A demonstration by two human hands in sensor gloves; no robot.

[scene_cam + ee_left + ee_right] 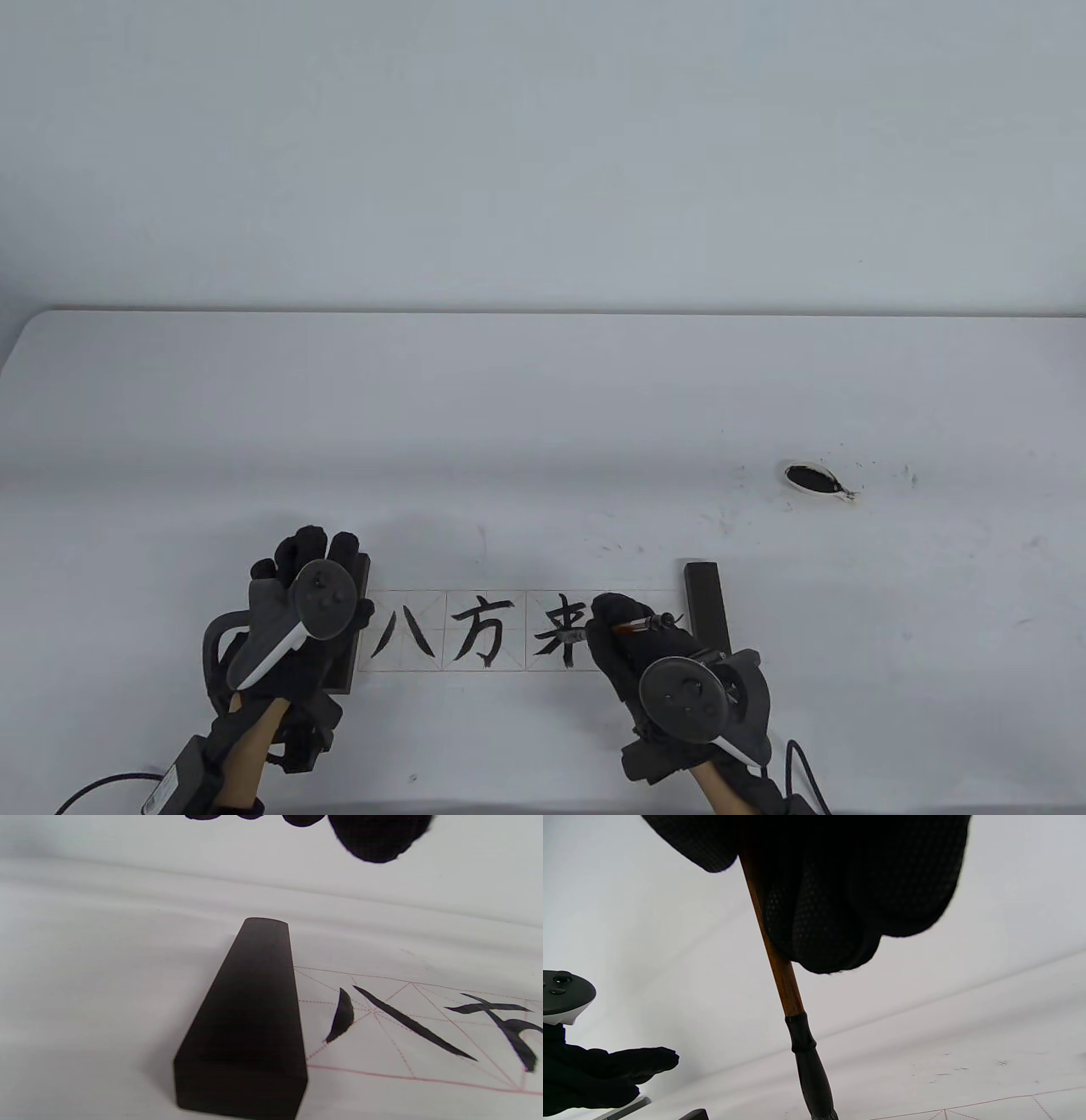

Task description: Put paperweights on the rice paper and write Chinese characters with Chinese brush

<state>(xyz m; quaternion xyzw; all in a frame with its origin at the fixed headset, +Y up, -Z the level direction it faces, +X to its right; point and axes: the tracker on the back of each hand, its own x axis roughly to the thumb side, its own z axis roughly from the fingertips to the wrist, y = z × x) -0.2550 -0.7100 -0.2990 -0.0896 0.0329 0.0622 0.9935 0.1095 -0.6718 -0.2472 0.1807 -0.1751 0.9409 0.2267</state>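
brush [774, 955] gripped in right hand [632, 645] over rice paper [509, 632]; left hand [297, 594] flat.

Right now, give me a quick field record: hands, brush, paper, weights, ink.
left hand: rests over the left paperweight, fingers relaxed
right hand: fingers curled round the brush
brush tip: down at the third cell
rice paper: three characters written
right paperweight: on the paper's right end
ink dish: far right, apart from the paper

White table [543, 399], rice paper [509, 662], two paperweights [708, 603], ink dish [813, 480]
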